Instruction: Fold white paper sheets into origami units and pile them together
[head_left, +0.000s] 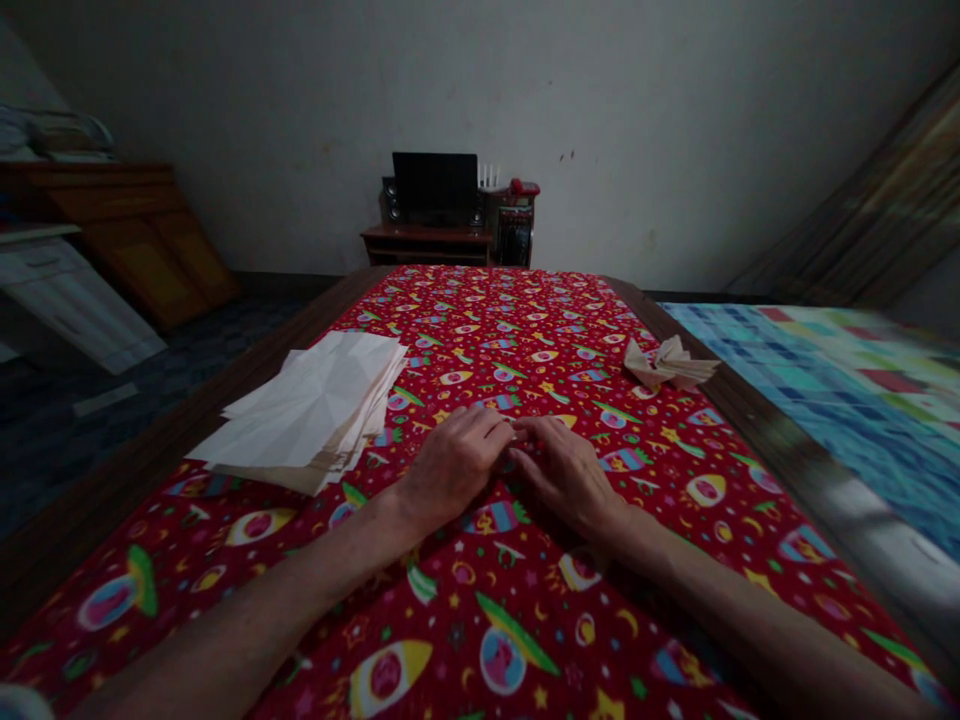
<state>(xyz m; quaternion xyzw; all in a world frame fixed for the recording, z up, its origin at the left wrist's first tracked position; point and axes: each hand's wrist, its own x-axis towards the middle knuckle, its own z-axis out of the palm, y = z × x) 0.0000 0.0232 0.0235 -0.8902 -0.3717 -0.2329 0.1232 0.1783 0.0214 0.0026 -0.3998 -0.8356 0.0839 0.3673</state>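
My left hand [459,458] and my right hand [566,468] meet low over the red patterned cloth [495,350], fingertips close together. Both have their fingers curled inward. A tiny pale bit shows between the fingertips, but what they hold is mostly hidden. Left of my left hand lies a loose stack of creased white and tan paper sheets [315,400]. Beyond my right hand, near the right edge of the cloth, sits folded tan paper [671,364] with pointed flaps.
The cloth covers a long table with a dark wooden edge [750,425]. Against the far wall stand a black monitor [436,185] and speakers on a desk [427,240]. A wooden cabinet [165,240] is at left, and a bed with a checked cover [817,390] at right.
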